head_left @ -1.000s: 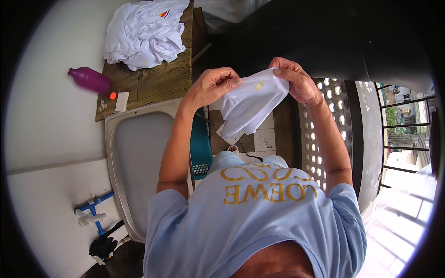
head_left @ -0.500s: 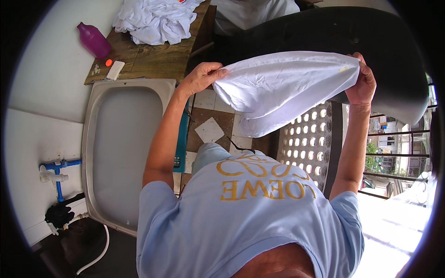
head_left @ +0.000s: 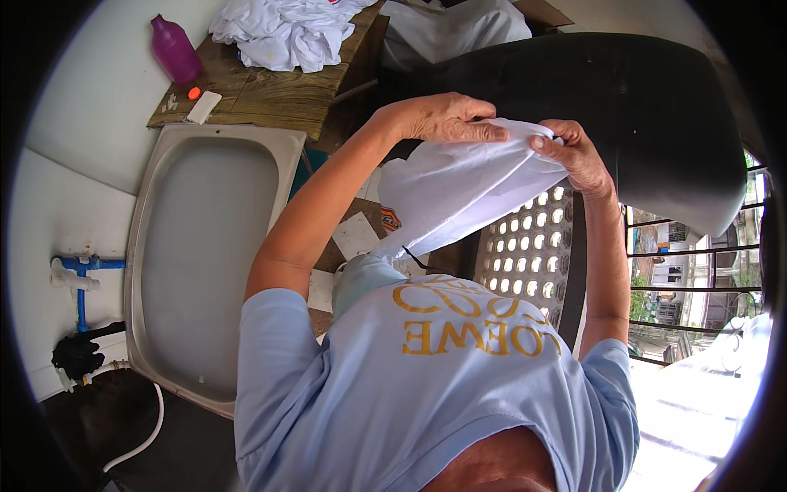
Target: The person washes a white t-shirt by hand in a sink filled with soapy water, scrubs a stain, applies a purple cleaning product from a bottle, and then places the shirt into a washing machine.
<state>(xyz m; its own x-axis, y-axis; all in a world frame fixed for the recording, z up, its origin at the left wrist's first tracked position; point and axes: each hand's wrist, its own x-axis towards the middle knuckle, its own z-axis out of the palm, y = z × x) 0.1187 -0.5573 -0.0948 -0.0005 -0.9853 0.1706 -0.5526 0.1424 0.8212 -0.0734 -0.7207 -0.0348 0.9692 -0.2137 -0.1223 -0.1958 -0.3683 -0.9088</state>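
Note:
A white cloth garment point(head_left: 459, 184) hangs in folds in front of my body, held up by its top edge. My left hand point(head_left: 451, 119) grips that edge near its middle, thumb and fingers pinched over the fabric. At the upper right corner my right hand point(head_left: 574, 154) is closed on the same garment, thumb toward the left. The two hands are close together, a short gap of cloth between them. A small orange and dark print shows at the garment's left edge. Its lower part narrows down toward my shirt.
At left is a sink basin point(head_left: 209, 246) of cloudy grey water. Beyond it a wooden counter point(head_left: 270, 102) bears a pile of white clothes point(head_left: 287, 33), a purple bottle point(head_left: 175, 51), an orange cap point(head_left: 194, 93) and a white bar point(head_left: 204, 107). A large black curved surface point(head_left: 623, 107) stands ahead right.
My left hand has moved right along the garment and my right hand has come left, so the stretched cloth is now gathered between them. A printed patch has come into view.

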